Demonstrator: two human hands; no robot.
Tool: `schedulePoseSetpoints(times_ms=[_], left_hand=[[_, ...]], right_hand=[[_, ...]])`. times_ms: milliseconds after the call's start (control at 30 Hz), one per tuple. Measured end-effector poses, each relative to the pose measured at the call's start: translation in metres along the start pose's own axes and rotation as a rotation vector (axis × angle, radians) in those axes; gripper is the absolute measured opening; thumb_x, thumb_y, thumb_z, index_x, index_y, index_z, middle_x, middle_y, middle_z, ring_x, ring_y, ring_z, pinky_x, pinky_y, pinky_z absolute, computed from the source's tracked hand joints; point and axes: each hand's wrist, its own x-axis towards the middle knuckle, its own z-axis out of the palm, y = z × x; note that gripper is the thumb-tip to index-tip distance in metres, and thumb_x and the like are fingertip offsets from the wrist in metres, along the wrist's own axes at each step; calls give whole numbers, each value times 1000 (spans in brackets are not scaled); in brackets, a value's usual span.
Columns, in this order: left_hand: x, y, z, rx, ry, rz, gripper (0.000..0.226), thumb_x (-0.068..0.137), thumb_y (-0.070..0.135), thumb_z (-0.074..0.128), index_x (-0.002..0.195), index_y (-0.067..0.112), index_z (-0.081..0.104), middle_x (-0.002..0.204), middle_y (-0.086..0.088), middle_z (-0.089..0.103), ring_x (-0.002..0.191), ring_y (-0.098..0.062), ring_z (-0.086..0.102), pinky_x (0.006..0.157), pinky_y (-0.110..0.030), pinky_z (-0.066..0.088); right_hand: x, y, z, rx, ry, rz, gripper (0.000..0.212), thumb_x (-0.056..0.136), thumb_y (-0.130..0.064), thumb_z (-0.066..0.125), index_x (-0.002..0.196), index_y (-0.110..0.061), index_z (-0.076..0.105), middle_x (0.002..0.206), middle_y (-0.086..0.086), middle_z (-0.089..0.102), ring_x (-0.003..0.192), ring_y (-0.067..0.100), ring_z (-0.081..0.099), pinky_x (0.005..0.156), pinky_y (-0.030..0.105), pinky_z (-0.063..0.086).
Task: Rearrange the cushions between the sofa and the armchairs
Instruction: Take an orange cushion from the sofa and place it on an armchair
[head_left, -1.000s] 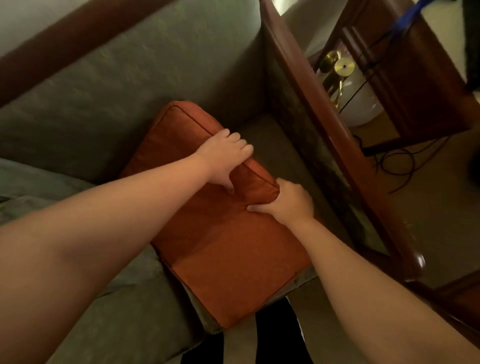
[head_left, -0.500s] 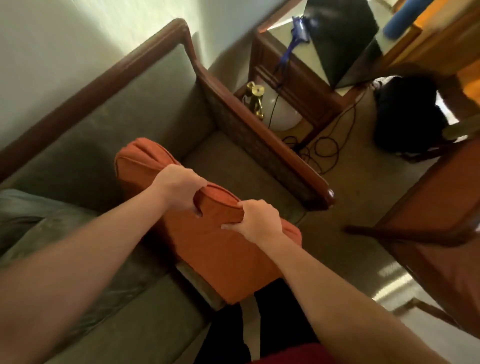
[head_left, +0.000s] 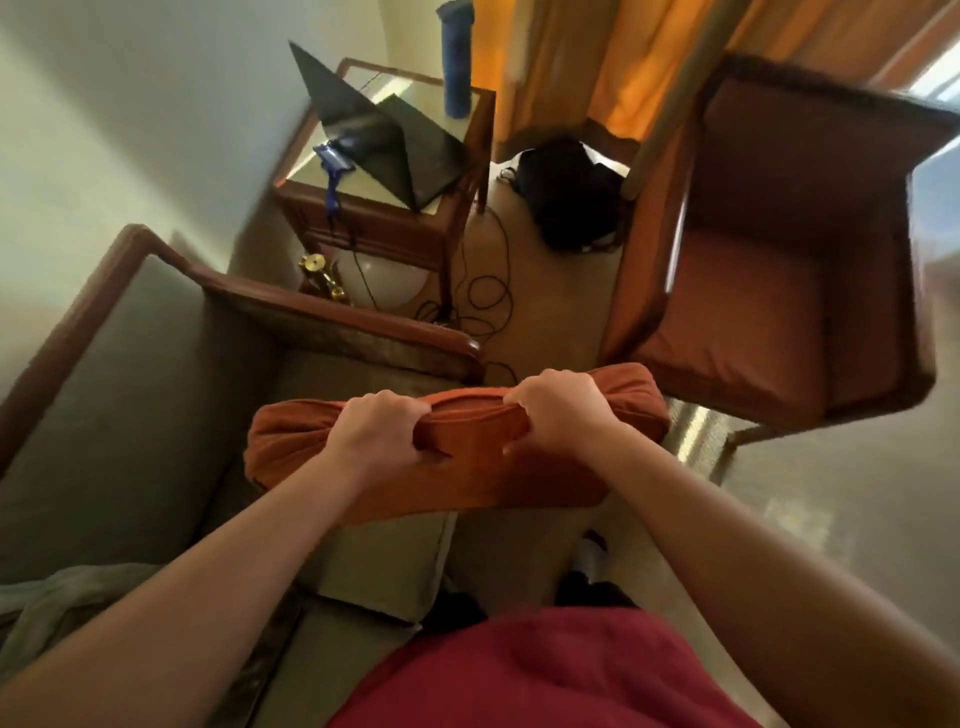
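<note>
An orange cushion (head_left: 467, 467) hangs in the air in front of me, above the sofa's front edge. My left hand (head_left: 379, 434) grips its top edge on the left and my right hand (head_left: 558, 415) grips the same edge on the right. The grey-green sofa (head_left: 130, 405) with a wooden frame lies at the left, its seat bare where the cushion was. An armchair (head_left: 769, 312) with a rust-red seat and no cushion on it stands at the upper right.
A wooden side table (head_left: 374, 218) with an open laptop (head_left: 379, 135) and a blue bottle (head_left: 456, 57) stands behind the sofa arm. Cables (head_left: 483, 296) and a black bag (head_left: 569, 197) lie on the floor. Orange curtains (head_left: 597, 57) hang behind. A grey cloth (head_left: 57, 608) lies on the sofa.
Both hands have lifted the orange cushion off the sofa seat and carried it right, away from the backrest. My view has swung right, and the armchair has come into sight.
</note>
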Motion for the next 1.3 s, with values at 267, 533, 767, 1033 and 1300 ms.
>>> schedulePoseSetpoints(times_ms=[267,533,767,1033,1300], left_hand=[[112,200,-27,85,-85,258,48,68,51,84,108,28,70,98,7,74,91,-20,70,75,-33,50],[223,379,-50,76,-25,371,44,63,52,87,97,30,70,87,12,71,80,-15,68,77,-39,58],[335,472,-81,31,60,404,41,62,50,88,95,30,72,85,11,72,76,-14,68,75,-39,60],[501,536,-133,60,75,458,49,59,54,87,97,28,72,90,7,74,85,-21,69,74,-36,55],[665,568,-187,103,43,409,41,65,54,82,94,27,71,88,2,73,86,-29,70,73,-39,55]], right_hand=[[-123,192,-26,64,157,272,29,73,-47,77,97,-32,69,93,-6,73,90,26,70,67,33,46],[-194,377,-64,73,315,384,30,68,-45,78,95,-32,70,91,-3,75,87,30,71,70,37,56],[-184,515,-119,-15,396,414,36,67,-49,83,95,-31,69,93,-1,75,91,33,70,69,37,52],[-115,662,-188,18,397,451,30,69,-46,86,87,-30,69,86,-3,73,86,31,69,65,37,52],[-16,789,-253,45,374,471,36,71,-49,85,96,-27,70,90,0,75,89,34,69,70,41,56]])
